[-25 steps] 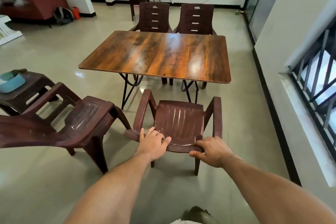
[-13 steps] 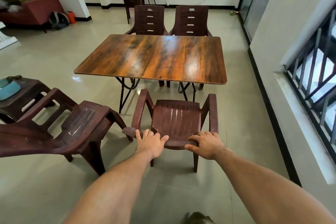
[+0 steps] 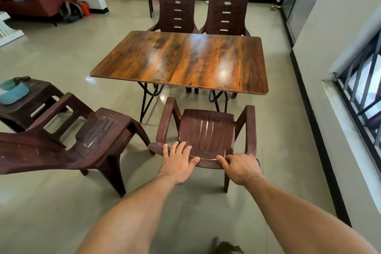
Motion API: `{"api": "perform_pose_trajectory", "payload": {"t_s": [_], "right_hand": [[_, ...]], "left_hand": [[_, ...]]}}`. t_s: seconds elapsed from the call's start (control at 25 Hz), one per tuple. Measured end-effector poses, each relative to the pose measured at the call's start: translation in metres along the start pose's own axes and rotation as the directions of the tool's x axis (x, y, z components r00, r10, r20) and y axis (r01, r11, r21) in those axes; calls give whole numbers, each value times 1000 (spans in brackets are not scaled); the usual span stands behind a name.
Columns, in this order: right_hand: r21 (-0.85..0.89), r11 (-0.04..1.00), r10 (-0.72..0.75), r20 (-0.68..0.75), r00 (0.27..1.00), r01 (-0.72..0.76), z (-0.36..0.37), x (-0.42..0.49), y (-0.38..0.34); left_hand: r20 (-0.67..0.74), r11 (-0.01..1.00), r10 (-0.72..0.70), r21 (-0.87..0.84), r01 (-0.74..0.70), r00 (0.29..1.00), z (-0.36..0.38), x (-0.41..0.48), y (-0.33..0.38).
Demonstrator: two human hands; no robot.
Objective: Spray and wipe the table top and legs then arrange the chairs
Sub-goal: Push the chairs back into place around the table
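From the head camera, both bare arms reach up from the bottom of the frame to a brown plastic chair (image 3: 206,132) at lower centre. The left hand (image 3: 179,161) lies on the top edge of the chair's back with its fingers (image 3: 181,148) spread apart and flat, thumb hooked over the rim. The right hand (image 3: 239,166) is curled over the same edge nearer the right armrest, fingers closed around it. The chair faces the worktop (image 3: 183,62), a glossy wood-grain top on black folding legs in the middle of the frame; its seat front is near the worktop's near edge, not under it. Two matching chairs (image 3: 177,15) stand side by side at the far edge. A fourth chair (image 3: 68,140) sits at lower left, turned at an angle. Behind it, at the left edge, a low brown stool (image 3: 39,97) carries what looks like a pale blue container (image 3: 12,93).
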State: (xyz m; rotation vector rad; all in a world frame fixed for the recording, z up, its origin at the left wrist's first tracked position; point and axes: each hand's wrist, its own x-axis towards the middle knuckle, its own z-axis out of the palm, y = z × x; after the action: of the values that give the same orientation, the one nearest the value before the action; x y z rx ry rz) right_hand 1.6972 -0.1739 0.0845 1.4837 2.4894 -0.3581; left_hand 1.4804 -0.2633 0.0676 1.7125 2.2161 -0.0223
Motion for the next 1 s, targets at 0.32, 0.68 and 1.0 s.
{"api": "perform_pose_trajectory", "payload": {"t_s": [0.32, 0.68, 1.0], "right_hand": [[-18, 984, 179, 23, 984, -179, 6, -10, -31], [110, 988, 132, -191, 973, -113, -11, 28, -185], [36, 958, -278, -117, 953, 284, 3, 125, -414]], "left_hand": [[76, 990, 136, 12, -137, 988, -7, -3, -27], [-65, 969, 247, 3, -247, 967, -50, -19, -123], [-65, 990, -110, 83, 115, 992, -90, -27, -348]]}}
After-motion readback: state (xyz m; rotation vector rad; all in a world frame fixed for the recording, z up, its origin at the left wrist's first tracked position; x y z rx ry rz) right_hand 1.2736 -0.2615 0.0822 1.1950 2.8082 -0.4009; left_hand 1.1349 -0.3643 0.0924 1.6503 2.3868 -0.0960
